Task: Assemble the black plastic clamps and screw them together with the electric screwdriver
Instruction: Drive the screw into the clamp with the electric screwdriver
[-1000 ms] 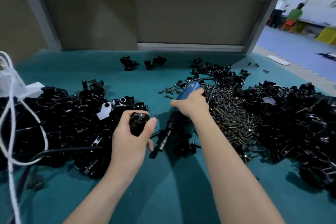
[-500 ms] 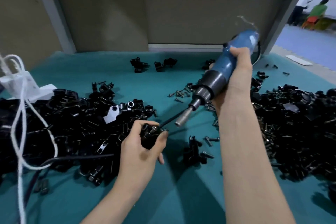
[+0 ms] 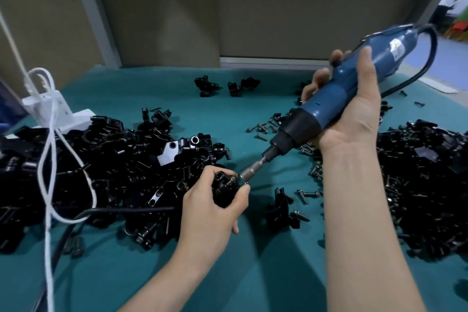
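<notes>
My left hand (image 3: pixel 211 206) grips a black plastic clamp (image 3: pixel 225 189) just above the teal table, with a screw at the clamp's top right. My right hand (image 3: pixel 354 106) holds the blue electric screwdriver (image 3: pixel 339 94) tilted down to the left. Its metal bit (image 3: pixel 249 172) touches the screw on the clamp. The driver's black cable (image 3: pixel 428 58) loops off its rear end at upper right.
A big heap of black clamp parts (image 3: pixel 101 172) lies left, another heap (image 3: pixel 425 185) right. Loose screws (image 3: pixel 268 128) are scattered mid-table, and a single clamp piece (image 3: pixel 281 210) lies between my arms. A white cord (image 3: pixel 50 159) and white box (image 3: pixel 50 109) are at far left. Teal mat (image 3: pixel 253 273) near me.
My right hand picked the screwdriver up off the table, raised it and brought its bit down onto the clamp. My left hand kept its hold on the clamp.
</notes>
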Demonstrator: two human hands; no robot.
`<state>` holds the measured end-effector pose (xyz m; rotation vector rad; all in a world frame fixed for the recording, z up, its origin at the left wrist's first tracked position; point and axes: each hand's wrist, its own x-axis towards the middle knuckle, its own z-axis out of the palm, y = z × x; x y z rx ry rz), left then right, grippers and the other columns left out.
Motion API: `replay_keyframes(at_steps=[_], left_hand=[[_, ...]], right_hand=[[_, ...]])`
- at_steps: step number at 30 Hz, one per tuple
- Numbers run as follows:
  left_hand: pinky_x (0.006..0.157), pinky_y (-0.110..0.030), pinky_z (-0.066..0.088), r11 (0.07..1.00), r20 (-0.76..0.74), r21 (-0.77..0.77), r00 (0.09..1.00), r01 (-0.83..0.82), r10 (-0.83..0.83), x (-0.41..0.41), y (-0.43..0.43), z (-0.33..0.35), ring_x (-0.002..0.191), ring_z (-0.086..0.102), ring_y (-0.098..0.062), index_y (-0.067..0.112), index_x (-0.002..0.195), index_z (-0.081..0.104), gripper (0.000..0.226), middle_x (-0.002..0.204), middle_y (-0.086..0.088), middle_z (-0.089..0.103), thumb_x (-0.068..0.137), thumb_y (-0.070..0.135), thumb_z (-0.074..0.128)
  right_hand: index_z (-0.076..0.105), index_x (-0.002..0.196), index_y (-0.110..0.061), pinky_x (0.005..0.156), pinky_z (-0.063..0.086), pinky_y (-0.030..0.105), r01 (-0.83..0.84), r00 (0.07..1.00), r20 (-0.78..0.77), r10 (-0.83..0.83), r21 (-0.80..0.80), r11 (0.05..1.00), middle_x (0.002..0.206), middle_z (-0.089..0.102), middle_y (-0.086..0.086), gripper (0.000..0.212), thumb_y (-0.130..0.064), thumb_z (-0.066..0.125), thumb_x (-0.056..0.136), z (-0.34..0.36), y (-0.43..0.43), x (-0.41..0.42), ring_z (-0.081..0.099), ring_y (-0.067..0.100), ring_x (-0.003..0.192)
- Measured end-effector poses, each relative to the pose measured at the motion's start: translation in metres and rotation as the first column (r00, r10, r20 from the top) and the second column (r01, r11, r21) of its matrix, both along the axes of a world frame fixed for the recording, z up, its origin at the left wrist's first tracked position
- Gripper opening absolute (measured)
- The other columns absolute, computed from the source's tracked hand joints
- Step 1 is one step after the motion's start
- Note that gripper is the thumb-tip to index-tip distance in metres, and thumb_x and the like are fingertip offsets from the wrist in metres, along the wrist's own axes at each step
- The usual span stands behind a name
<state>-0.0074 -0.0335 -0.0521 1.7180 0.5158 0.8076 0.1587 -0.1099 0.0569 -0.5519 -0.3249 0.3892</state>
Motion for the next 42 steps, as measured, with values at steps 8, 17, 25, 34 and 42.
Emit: replay_keyframes(at_steps=[8, 17, 25, 34, 42], left_hand=[[0.037, -0.012, 0.032, 1.0, 0.011, -0.004, 1.0, -0.016, 0.016, 0.0, -0.003, -0.001, 0.03, 0.041, -0.013, 0.026, 0.078, 0.052, 0.018, 0.041, 0.007, 0.048, 0.078, 0.025, 0.07], [0.045, -0.021, 0.034, 0.999, -0.004, 0.037, 1.0, -0.003, 0.003, 0.001, -0.001, -0.007, 0.039, 0.039, -0.008, 0.032, 0.077, 0.051, 0.019, 0.049, 0.012, 0.048, 0.074, 0.037, 0.069], [0.046, -0.021, 0.035, 0.998, -0.005, 0.059, 1.0, 0.004, -0.003, 0.002, 0.0, -0.011, 0.041, 0.042, -0.006, 0.035, 0.076, 0.051, 0.018, 0.054, 0.013, 0.053, 0.072, 0.04, 0.069], [0.048, -0.026, 0.035, 0.998, 0.002, 0.056, 1.0, -0.004, 0.004, 0.004, 0.0, -0.014, 0.043, 0.041, -0.008, 0.034, 0.076, 0.052, 0.021, 0.054, 0.014, 0.051, 0.077, 0.033, 0.073], [0.048, -0.021, 0.034, 0.999, -0.001, 0.032, 1.0, -0.003, 0.003, 0.004, 0.002, -0.016, 0.042, 0.038, -0.006, 0.03, 0.075, 0.052, 0.024, 0.052, 0.014, 0.048, 0.08, 0.024, 0.075]], right_hand=[[0.057, 0.088, -0.012, 0.049, 0.042, 0.019, 0.041, 0.999, -0.006, -0.042, -0.058, 0.997, 0.078, 0.056, -0.005, 0.008, -0.019, 0.057, 0.091, 0.001, 0.008, -0.003, 0.046, 0.007, 0.049], [0.054, 0.09, -0.011, 0.047, 0.042, 0.021, 0.046, 0.999, -0.001, -0.046, -0.093, 0.995, 0.077, 0.054, -0.004, 0.008, -0.018, 0.057, 0.091, 0.001, 0.01, -0.006, 0.045, 0.008, 0.048], [0.053, 0.085, -0.012, 0.048, 0.042, 0.022, 0.059, 0.998, 0.017, -0.058, -0.099, 0.993, 0.075, 0.052, -0.004, 0.009, -0.017, 0.057, 0.091, -0.001, 0.01, -0.005, 0.044, 0.008, 0.048], [0.055, 0.078, -0.012, 0.047, 0.042, 0.021, 0.066, 0.998, 0.017, -0.065, -0.113, 0.991, 0.066, 0.05, -0.003, 0.014, -0.017, 0.056, 0.092, 0.0, 0.011, -0.007, 0.045, 0.008, 0.046], [0.053, 0.086, -0.011, 0.046, 0.042, 0.021, 0.067, 0.998, 0.02, -0.065, -0.133, 0.989, 0.072, 0.051, -0.003, 0.008, -0.016, 0.058, 0.09, -0.002, 0.015, -0.007, 0.045, 0.008, 0.046]])
